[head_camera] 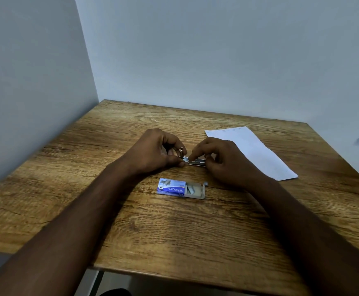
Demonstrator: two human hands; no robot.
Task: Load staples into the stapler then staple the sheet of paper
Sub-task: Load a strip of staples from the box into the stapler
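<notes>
Both hands are on the stapler (195, 161) mid-desk, working close together. Left hand (155, 151) is curled in, thumb and forefinger pinched narrow on the stapler's left end, where a small metal bit sticks up near the knuckles. Right hand (227, 161) is closed over the right end, index finger pressed down along the top of the silver channel, other fingers tucked round the far tip. Stapler lies flat on the desk (174, 231), long axis running left-right, mostly covered by fingers, so can't tell whether staples sit inside yet.

Just nearer the person, apart from the stapler, sits the staple box (180, 188): blue & white sleeve, its inner tray slid out to the right, w/ a few grey staple strips (190, 189) showing in the tray.

Sheet of paper (253, 152) lies flat to the right, angled, its near-left edge tucked behind the right hand; can't tell if they touch. Wood-grain desk pushed into a corner of plain pale walls (217, 50).
</notes>
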